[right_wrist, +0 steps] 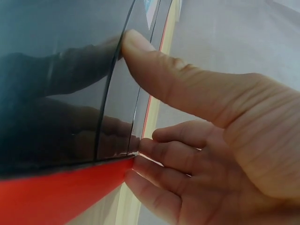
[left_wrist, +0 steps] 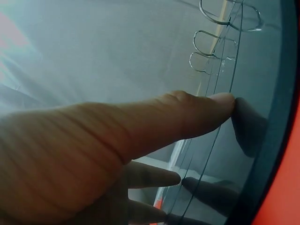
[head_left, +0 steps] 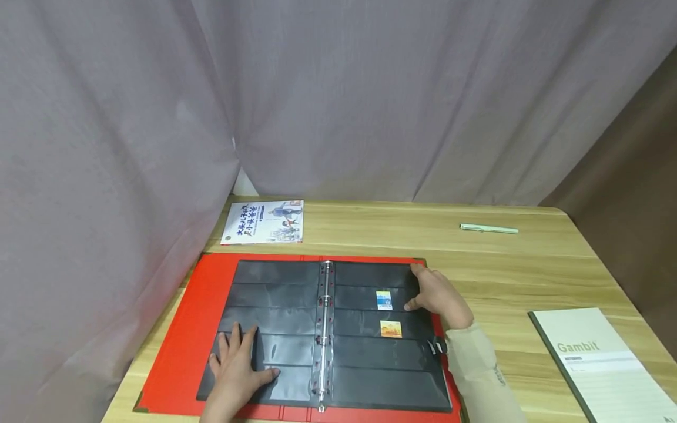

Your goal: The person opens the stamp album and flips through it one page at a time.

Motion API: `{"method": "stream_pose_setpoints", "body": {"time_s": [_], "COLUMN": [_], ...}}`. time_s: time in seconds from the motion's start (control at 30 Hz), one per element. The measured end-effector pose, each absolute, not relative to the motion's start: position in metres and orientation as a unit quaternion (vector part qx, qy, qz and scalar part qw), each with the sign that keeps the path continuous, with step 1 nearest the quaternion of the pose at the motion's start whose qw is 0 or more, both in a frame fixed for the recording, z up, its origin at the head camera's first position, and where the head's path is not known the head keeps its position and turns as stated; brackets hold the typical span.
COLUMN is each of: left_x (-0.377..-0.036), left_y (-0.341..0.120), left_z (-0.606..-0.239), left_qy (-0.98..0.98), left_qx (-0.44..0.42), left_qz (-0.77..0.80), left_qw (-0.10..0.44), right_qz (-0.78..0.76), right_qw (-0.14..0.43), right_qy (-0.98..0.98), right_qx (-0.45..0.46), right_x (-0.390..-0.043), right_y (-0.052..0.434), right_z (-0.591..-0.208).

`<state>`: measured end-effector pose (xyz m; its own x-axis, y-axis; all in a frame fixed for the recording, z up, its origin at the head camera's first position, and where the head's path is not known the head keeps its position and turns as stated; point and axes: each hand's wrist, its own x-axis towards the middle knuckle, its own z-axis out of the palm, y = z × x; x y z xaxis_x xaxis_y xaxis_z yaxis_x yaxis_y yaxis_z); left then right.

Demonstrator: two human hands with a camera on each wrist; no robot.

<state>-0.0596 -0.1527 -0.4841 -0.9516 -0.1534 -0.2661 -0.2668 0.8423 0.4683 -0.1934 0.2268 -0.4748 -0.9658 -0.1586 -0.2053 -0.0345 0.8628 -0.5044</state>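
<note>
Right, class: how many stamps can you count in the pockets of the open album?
2. A blue stamp sits in the second strip of the right-hand page, just left of the right hand; an orange stamp lies one strip below. Glare could hide others.

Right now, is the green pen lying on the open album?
No, the pen lies on the bare table, well beyond the album.
</note>
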Motion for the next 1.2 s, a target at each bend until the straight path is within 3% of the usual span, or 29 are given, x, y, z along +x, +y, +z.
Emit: {"method": "stream_pose_setpoints", "body": {"time_s": [1.2], "left_x": [-0.0615], "left_y": [-0.1499], "left_z": [-0.4787], "left_qy": [0.953], "left_qx": [-0.122], "left_qz": [0.252], "left_qw": [0.113], "right_qz": [-0.203], "right_qw": [0.103], "right_qy": [0.972], "right_qx": [-0.062], "right_x": [-0.1968], "right_y": [0.225], "right_z": [-0.4673]}}
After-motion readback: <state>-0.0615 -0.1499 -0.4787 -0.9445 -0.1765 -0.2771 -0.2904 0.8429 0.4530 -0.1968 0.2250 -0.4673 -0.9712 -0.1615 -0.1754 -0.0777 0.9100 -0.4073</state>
